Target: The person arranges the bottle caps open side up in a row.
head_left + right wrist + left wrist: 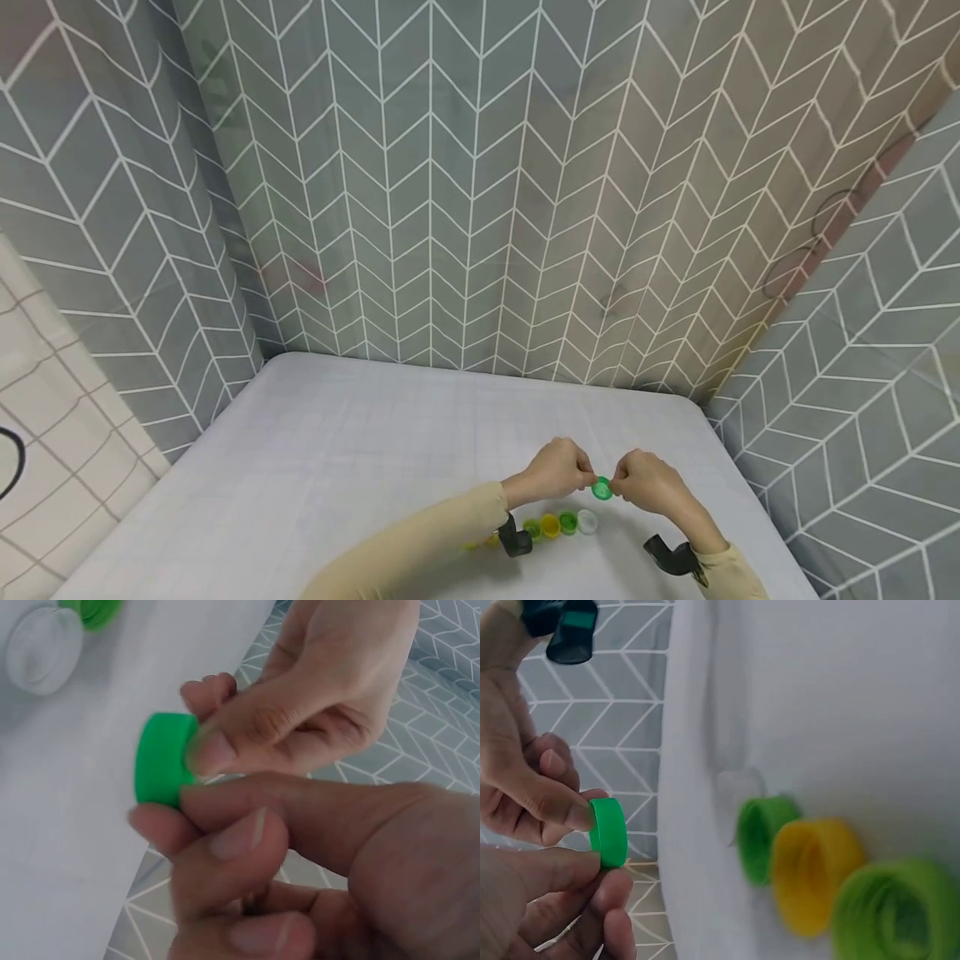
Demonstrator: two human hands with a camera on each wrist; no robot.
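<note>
A bright green bottle cap (602, 488) is held up above the white-covered surface, between both hands. My left hand (558, 468) pinches one edge of it with thumb and fingertips. From the opposite edge my right hand (651, 483) pinches it too. In the left wrist view the side wall of the green cap (610, 832) shows between the two thumbs. Just below the hands a row of caps lies on the surface: a whitish cap (587, 522), a green cap (567, 522), a yellow cap (550, 525) and a lighter green cap (532, 528).
More yellow at the row's left end is partly hidden by the black wrist mount (514, 537) on the left arm. Another black mount (672, 557) sits on the right wrist. Patterned curtains (465, 192) stand behind and beside the white-covered surface (300, 450).
</note>
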